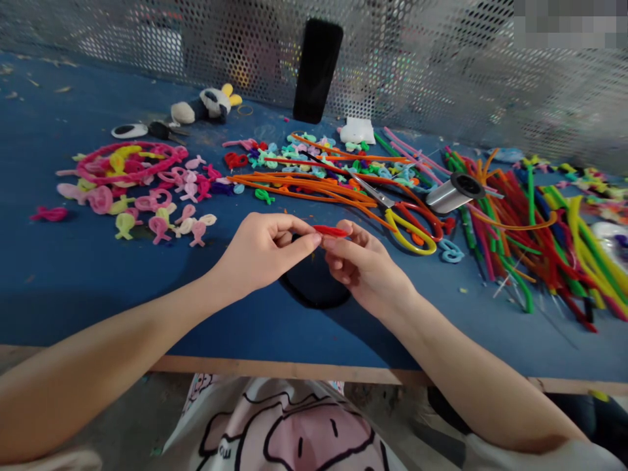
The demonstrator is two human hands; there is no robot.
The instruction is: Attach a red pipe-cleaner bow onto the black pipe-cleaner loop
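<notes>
My left hand (265,252) and my right hand (366,265) meet over the blue table (73,275), just above a dark round patch (314,288). Both pinch a short red pipe-cleaner piece (331,230) between thumbs and fingertips, one hand at each end. Fingers of both hands are curled closed around it. A bundle of orange pipe cleaners (304,186) lies just beyond my hands.
Pink and yellow twisted shapes (142,190) are heaped at the left. Scissors with red and yellow handles (407,226), a metal cylinder (454,191) and long coloured pipe cleaners (540,242) lie at the right. A dark phone (317,69) leans on the perforated back wall; a small plush toy (206,104) lies nearby.
</notes>
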